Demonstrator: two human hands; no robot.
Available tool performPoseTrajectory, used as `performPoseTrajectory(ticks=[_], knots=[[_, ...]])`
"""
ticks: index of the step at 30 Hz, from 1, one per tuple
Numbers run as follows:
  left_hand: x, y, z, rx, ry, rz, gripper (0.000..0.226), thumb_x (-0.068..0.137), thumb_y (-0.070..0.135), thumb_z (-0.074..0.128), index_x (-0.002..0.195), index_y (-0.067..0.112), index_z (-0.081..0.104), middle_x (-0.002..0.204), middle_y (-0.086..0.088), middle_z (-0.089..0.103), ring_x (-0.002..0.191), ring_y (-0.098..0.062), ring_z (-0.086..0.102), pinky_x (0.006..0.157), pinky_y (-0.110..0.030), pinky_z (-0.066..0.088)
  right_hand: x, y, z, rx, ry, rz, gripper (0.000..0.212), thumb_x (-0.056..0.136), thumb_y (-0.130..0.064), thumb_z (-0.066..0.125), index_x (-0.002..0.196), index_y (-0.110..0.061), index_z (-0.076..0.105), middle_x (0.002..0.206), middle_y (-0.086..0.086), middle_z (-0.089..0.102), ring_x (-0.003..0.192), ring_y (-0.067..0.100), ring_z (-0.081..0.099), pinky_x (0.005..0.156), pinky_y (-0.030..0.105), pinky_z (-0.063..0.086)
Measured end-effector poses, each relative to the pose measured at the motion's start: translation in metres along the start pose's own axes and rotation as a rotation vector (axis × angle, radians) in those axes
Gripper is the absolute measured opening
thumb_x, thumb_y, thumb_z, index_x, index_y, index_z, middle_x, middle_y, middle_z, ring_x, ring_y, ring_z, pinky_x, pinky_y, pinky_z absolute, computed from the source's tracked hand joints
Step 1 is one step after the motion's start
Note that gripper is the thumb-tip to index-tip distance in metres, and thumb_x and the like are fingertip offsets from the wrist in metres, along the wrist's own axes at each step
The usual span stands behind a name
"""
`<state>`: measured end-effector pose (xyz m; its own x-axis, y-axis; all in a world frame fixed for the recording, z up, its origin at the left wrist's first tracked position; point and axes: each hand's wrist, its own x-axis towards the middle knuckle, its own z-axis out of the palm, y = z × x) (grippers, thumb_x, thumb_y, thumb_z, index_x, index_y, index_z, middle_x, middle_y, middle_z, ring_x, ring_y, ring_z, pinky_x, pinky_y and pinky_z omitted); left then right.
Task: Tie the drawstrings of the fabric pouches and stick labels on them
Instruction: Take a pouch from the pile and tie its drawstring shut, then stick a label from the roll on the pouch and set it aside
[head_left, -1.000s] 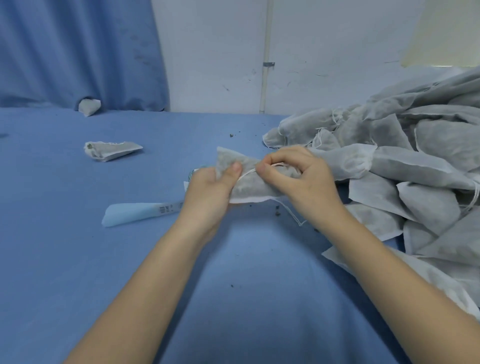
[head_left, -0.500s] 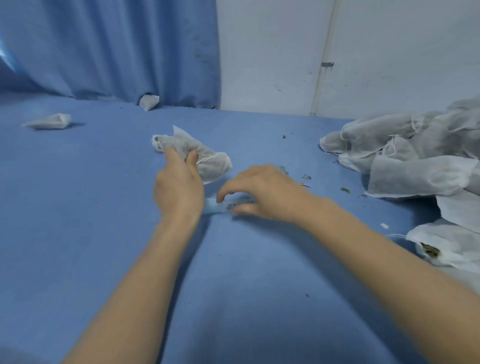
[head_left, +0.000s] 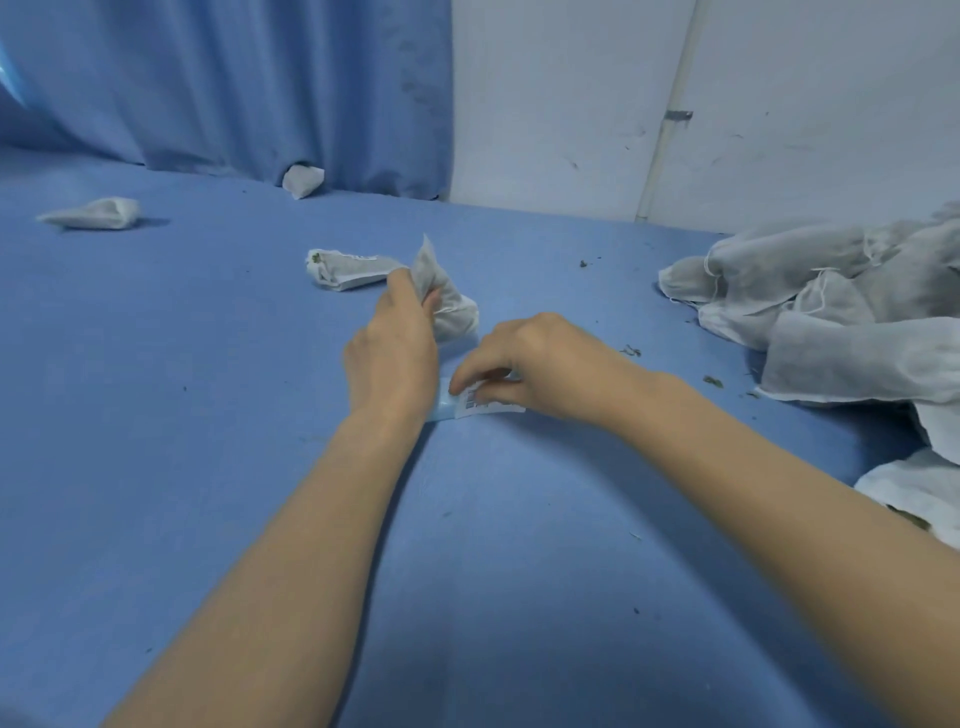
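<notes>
While the left hand (head_left: 395, 353) pinches a crumpled, gauzy white pouch (head_left: 447, 306) above the smooth blue table (head_left: 208, 467), the right hand (head_left: 540, 364) nips a glossy label strip (head_left: 480, 404) lying flat; limp pouches (head_left: 831, 306) heap rightward.

head cam: 1 view | on my head | facing forward-down | close over my hands (head_left: 457, 364) and table (head_left: 208, 467)

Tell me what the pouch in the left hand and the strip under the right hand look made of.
Pouch: thin, matte, whitish non-woven-looking fabric; dark filling shows faintly through it and it creases softly.
Strip: pale blue backing, probably glossy paper or film, carrying a white printed label.
</notes>
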<state>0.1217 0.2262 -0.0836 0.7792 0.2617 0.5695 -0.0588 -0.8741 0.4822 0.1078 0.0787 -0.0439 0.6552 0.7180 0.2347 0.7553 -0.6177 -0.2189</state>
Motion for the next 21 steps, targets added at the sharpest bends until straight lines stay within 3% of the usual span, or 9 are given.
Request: performPoseTrajectory(ticks=[3, 7, 11, 15, 17, 21], knots=[[0.000, -0.001, -0.001, 0.009, -0.003, -0.003, 0.036, 0.101, 0.035, 0.030, 0.111, 0.003, 0.042, 0.103, -0.020, 0.058, 0.086, -0.042, 0.056, 0.064, -0.042, 0.034, 0.001, 0.002, 0.001, -0.064, -0.001, -0.060, 0.010, 0.086, -0.012, 0.068, 0.092, -0.016, 0.075, 0.093, -0.001, 0.070, 0.089, 0.016, 0.059, 0.076, 0.022, 0.040], [0.000, -0.004, -0.003, -0.010, 0.010, -0.039, 0.033, 0.101, 0.033, 0.030, 0.110, 0.003, 0.042, 0.104, -0.021, 0.058, 0.085, -0.043, 0.055, 0.064, -0.040, 0.031, -0.008, 0.005, 0.003, -0.133, 0.106, -0.171, 0.002, 0.081, -0.015, 0.075, 0.080, -0.016, 0.076, 0.114, 0.001, 0.066, 0.102, 0.021, 0.058, 0.076, 0.037, 0.049], [0.002, -0.007, -0.002, -0.020, 0.032, -0.072, 0.033, 0.102, 0.031, 0.031, 0.112, 0.002, 0.041, 0.105, -0.022, 0.058, 0.088, -0.045, 0.055, 0.064, -0.041, 0.029, -0.025, 0.011, -0.002, -0.160, 0.149, -0.292, 0.005, 0.074, -0.015, 0.081, 0.072, -0.016, 0.077, 0.109, 0.002, 0.069, 0.097, 0.028, 0.061, 0.065, 0.040, 0.053], [0.002, -0.009, 0.000, -0.032, 0.081, -0.079, 0.032, 0.102, 0.032, 0.031, 0.108, 0.002, 0.041, 0.100, -0.023, 0.059, 0.082, -0.044, 0.054, 0.062, -0.039, 0.028, -0.047, 0.014, -0.007, -0.115, 0.166, -0.246, 0.003, 0.076, -0.017, 0.078, 0.074, -0.015, 0.077, 0.107, -0.001, 0.070, 0.099, 0.027, 0.059, 0.066, 0.044, 0.053], [0.002, -0.008, -0.003, -0.027, 0.109, -0.096, 0.029, 0.102, 0.033, 0.032, 0.100, 0.006, 0.038, 0.091, -0.020, 0.058, 0.072, -0.040, 0.050, 0.060, -0.039, 0.027, -0.056, 0.010, -0.009, -0.004, 0.189, -0.180, 0.002, 0.079, -0.016, 0.076, 0.077, -0.014, 0.076, 0.102, -0.003, 0.071, 0.097, 0.022, 0.058, 0.076, 0.042, 0.051], [0.003, 0.005, -0.016, -0.074, 0.217, -0.125, 0.031, 0.101, 0.035, 0.034, 0.105, 0.005, 0.042, 0.078, -0.014, 0.050, 0.067, -0.032, 0.040, 0.060, -0.036, 0.022, -0.066, 0.000, -0.018, 0.346, 0.299, 0.007, 0.016, 0.084, -0.010, 0.071, 0.084, -0.026, 0.070, 0.085, -0.013, 0.067, 0.080, 0.001, 0.058, 0.079, 0.016, 0.045]])
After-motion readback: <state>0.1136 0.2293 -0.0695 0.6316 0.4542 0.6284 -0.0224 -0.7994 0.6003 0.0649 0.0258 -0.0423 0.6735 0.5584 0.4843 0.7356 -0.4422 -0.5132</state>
